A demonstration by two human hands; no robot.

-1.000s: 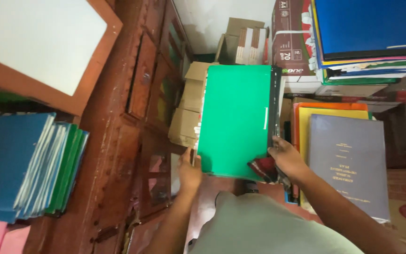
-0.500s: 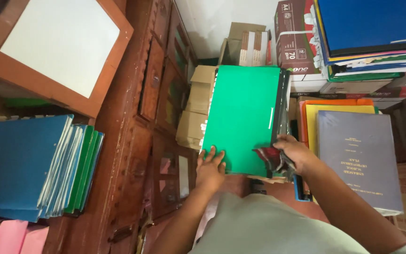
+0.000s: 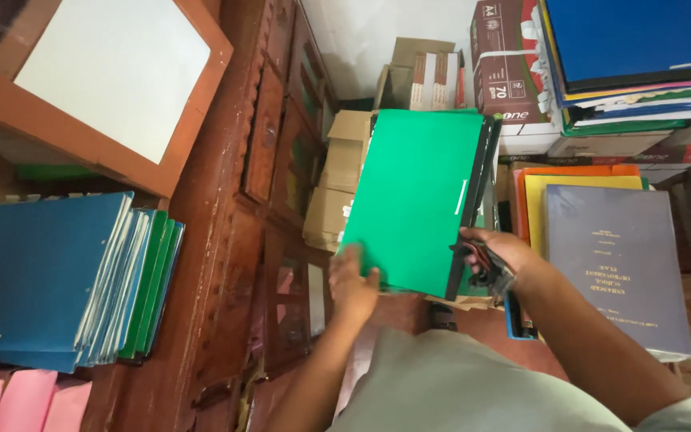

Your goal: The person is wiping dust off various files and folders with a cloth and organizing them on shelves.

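I hold a green folder (image 3: 413, 196) with a black spine in front of me, tilted, above some cardboard boxes. My left hand (image 3: 353, 280) grips its lower left corner. My right hand (image 3: 493, 256) holds the lower right corner at the black spine, along with a small dark red and black object whose kind I cannot tell.
A dark wooden cabinet (image 3: 269, 200) with glass doors stands to the left. A stack of blue and green folders (image 3: 65, 276) lies at far left. Cardboard boxes (image 3: 345, 172) sit behind the folder. At right are a grey book (image 3: 617, 264) on orange and yellow files and a stack of folders (image 3: 633, 64).
The view has shifted slightly and my left hand has slid along the folder's lower edge. The green folder remains held in both hands.
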